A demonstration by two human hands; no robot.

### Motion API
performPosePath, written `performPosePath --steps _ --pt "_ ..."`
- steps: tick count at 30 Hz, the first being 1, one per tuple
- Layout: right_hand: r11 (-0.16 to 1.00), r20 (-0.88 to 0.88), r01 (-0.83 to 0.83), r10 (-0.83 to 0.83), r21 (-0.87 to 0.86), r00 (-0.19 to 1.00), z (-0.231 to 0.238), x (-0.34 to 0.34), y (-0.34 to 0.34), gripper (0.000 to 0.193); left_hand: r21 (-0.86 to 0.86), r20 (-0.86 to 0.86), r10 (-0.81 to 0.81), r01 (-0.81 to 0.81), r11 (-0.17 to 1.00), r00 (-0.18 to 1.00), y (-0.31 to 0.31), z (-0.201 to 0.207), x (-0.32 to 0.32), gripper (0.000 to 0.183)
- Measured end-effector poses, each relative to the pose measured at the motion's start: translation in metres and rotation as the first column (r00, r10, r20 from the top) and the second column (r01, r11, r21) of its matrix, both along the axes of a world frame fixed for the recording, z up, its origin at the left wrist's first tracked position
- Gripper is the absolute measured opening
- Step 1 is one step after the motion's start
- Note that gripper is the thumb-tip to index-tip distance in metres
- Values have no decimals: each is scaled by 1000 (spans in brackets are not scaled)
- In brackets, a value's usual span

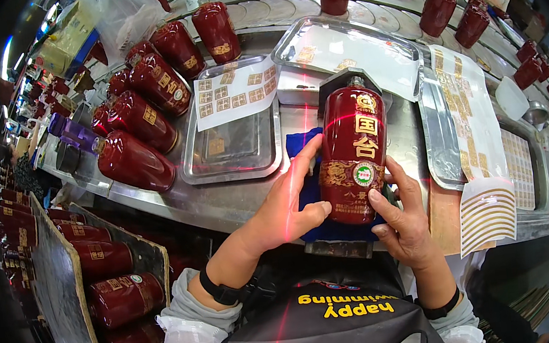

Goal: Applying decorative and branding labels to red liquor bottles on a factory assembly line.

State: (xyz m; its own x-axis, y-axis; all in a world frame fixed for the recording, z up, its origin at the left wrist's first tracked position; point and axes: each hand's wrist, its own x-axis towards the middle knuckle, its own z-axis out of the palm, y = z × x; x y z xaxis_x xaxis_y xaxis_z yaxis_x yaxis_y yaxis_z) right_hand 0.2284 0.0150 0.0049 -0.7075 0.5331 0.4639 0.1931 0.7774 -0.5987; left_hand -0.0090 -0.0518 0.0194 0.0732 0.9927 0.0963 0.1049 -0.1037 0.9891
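A dark red bottle (355, 154) with gold lettering and a round green-and-white sticker lies neck-away in front of me, its top end against a black angular holder (371, 75). Blue cloth (306, 143) shows beneath and beside it. My right hand (405, 215) grips its lower right side, the thumb at the edge by the round sticker and the fingers along the flank. Against the bottle's left side lies my left hand (285, 203), fingers stretched out and thumb apart, the fingertips at the glass. A thin red light line crosses the bottle and my left hand.
Several red bottles (135, 162) lean at the left of the metal table. Metal trays (234, 165) hold sheets of gold labels (235, 96); another label sheet (463, 110) lies right. A sheet with curved strips (488, 214) overhangs the edge. Bottles stand on a conveyor (272, 9) behind; a bottle-filled crate (58, 258) stands lower left.
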Motion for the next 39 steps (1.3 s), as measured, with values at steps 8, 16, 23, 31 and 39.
performPosePath --steps 8,16,23,31,39 --pt "1000 -1 1 -1 -3 1000 -1 0 0 58 -9 76 -25 26 1000 997 1 -5 0 99" --pt "1000 -2 10 -10 -23 1000 -1 0 -1 56 14 71 -16 15 1000 997 1 -5 3 98" --pt "1000 1 14 -14 -14 1000 -2 1 -1 56 22 36 -7 6 1000 999 1 -7 3 98" --pt "1000 3 14 -14 -10 1000 -3 0 -2 57 47 43 -26 24 999 999 1 -10 1 99" --pt "1000 -11 7 -7 -16 1000 -3 0 -1 58 15 139 -18 16 1000 990 2 -11 3 98"
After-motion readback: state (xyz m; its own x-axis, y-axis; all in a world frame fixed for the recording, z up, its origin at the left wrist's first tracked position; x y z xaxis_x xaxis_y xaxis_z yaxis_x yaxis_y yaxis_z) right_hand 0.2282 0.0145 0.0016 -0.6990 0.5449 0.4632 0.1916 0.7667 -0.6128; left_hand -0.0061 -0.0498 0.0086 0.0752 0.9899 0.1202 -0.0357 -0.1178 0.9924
